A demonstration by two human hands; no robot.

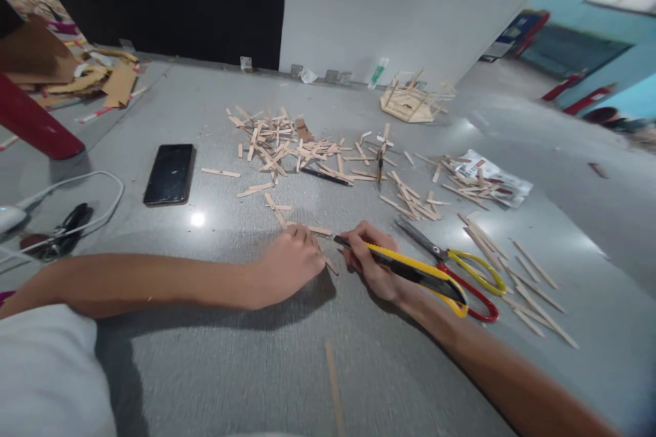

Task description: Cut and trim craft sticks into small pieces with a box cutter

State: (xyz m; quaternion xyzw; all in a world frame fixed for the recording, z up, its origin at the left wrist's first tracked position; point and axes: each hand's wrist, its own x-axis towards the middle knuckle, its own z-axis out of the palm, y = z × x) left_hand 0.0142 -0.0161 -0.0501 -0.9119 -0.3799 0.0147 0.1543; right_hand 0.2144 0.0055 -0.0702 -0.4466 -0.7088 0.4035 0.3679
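My right hand [373,258] is closed around a yellow and black utility knife [417,273], its tip pointing left toward my other hand. My left hand [294,256] presses down on the table with its fingers curled over a thin wooden stick [331,265], whose end sticks out on the right. Most of that stick is hidden under the fingers. Just beyond the left hand lies another short wooden piece [320,230]. Scissors [443,256] with one yellow and one red handle rest to the right of the knife.
A heap of short cut sticks [277,140] spreads across the grey table, with a black pen [326,177] among them. Longer sticks [538,297] lie at right. A phone [170,174] and white cable [110,181] are at left. A small stick-built frame [410,104] stands at the back.
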